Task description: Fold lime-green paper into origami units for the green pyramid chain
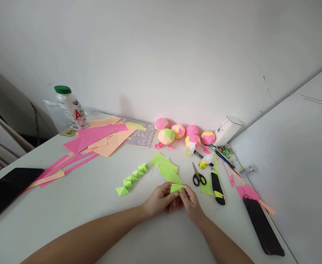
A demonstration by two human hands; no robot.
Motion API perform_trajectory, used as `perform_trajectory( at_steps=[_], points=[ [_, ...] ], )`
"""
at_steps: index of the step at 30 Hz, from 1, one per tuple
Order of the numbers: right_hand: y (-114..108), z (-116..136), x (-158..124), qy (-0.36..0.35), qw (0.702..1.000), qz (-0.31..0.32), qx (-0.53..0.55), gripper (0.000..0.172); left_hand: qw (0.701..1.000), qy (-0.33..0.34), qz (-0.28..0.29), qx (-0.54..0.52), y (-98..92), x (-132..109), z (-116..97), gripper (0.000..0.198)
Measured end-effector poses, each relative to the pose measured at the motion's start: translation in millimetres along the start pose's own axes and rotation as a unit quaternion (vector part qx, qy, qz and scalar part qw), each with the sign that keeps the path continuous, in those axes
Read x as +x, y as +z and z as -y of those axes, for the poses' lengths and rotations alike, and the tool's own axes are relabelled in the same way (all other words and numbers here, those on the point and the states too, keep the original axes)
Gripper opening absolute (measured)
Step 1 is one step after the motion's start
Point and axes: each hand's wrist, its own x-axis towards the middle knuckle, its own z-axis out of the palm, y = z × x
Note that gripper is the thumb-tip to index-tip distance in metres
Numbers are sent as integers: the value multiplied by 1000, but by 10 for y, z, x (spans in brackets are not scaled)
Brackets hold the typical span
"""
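Between my hands is a small green piece of paper (177,188), which looks folded. My left hand (160,200) pinches its left side, thumb in front. On its right side, my right hand (191,204) grips it with thumb and fingers; some fingertips behind are partly hidden. Just beyond lies a loose pile of green paper squares (167,169). A row of folded green paper units (130,179) stretches to the left of my hands. To the right rest black-handled scissors (199,178) and a single green square (206,187).
A black and yellow utility knife (217,187) and glue bottle (205,161) lie at right, near a black phone (262,225). Several paper balls (166,136) line the wall. Pink and orange sheets (100,137), a white bottle (72,110) and a dark tablet-like slab (9,187) occupy the left.
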Motion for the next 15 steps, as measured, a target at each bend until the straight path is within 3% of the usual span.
perform_trajectory(
  at_steps=[9, 15],
  points=[
    [3, -57, 2, 11, 999, 27, 18, 24, 1000, -2, -3, 9, 0, 6, 6, 40],
    [-12, -12, 2, 1, 1000, -7, -25, 25, 1000, 5, -2, 15, 8, -10, -23, 41]
  ],
)
